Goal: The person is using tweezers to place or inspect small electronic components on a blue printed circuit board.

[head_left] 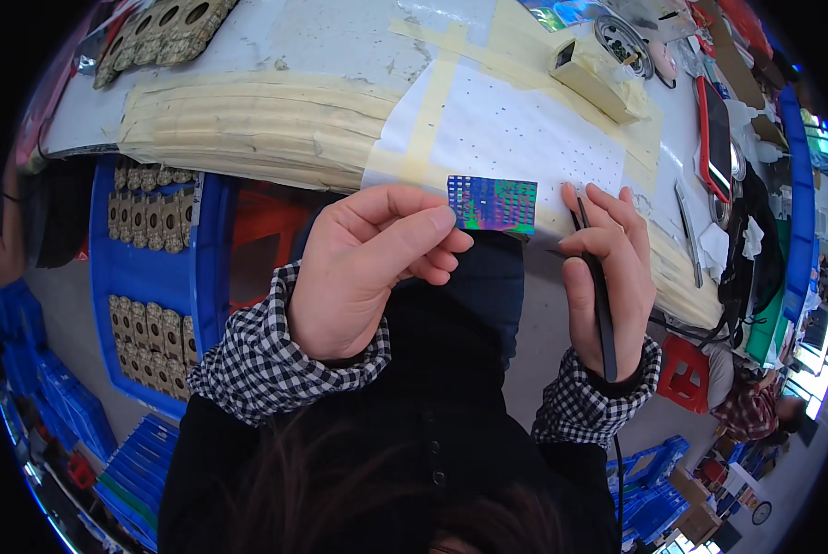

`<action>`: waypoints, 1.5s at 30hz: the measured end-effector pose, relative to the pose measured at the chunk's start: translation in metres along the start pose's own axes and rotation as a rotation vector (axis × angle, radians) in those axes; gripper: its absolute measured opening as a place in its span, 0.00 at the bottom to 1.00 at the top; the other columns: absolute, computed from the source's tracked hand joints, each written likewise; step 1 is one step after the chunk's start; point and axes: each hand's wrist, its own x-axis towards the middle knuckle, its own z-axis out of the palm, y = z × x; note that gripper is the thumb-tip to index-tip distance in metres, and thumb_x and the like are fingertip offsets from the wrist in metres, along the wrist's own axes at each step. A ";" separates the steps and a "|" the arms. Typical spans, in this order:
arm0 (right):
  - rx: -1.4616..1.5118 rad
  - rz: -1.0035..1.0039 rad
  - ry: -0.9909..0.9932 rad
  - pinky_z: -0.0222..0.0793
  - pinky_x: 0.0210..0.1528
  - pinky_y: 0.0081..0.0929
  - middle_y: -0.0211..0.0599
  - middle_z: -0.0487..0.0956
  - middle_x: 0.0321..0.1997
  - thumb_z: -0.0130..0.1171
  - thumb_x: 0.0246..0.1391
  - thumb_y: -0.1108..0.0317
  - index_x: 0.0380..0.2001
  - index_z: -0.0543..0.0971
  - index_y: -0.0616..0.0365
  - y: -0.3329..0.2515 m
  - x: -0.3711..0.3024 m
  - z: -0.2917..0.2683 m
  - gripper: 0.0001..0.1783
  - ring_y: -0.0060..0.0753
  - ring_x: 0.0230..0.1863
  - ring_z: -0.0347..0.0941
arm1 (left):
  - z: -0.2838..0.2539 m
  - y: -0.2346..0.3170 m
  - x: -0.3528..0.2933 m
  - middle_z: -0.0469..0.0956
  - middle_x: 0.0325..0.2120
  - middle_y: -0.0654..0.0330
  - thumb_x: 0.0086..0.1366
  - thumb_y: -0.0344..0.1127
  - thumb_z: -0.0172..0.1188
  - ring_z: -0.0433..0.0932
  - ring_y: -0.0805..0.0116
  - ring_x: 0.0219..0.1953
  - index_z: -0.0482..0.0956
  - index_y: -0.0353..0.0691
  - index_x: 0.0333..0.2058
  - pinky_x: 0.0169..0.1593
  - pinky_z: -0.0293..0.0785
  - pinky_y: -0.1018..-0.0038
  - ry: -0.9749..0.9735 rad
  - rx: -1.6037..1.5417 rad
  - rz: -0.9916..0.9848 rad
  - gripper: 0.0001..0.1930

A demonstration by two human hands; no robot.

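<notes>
So your left hand (358,268) has thumb and fingers pinched closed on the corner of that shiny iridescent sheet (493,205), which sits at its 2 o'clock. Your right hand (622,263) is loosely curled around black tweezers (602,319), tips pointing toward 11, just apart from the sheet. Speckled white paper (488,129) is taped down at the sheet's 12, and a red-edged phone (712,138) lies at your right hand's 1.

Cool light brightened the workbench (331,46); rainbow glare streaked the holographic sheet (492,205); fisheye edges curved into black.
</notes>
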 end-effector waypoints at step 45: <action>0.000 -0.193 0.018 0.59 0.61 0.52 0.27 0.81 0.41 0.69 0.39 0.57 0.28 0.81 0.44 -0.036 -0.005 0.011 0.11 0.39 0.51 0.73 | 0.004 -0.006 -0.002 0.80 0.29 0.58 0.63 0.31 0.57 0.77 0.78 0.28 0.77 0.35 0.37 0.33 0.75 0.82 -0.069 0.039 -0.040 0.07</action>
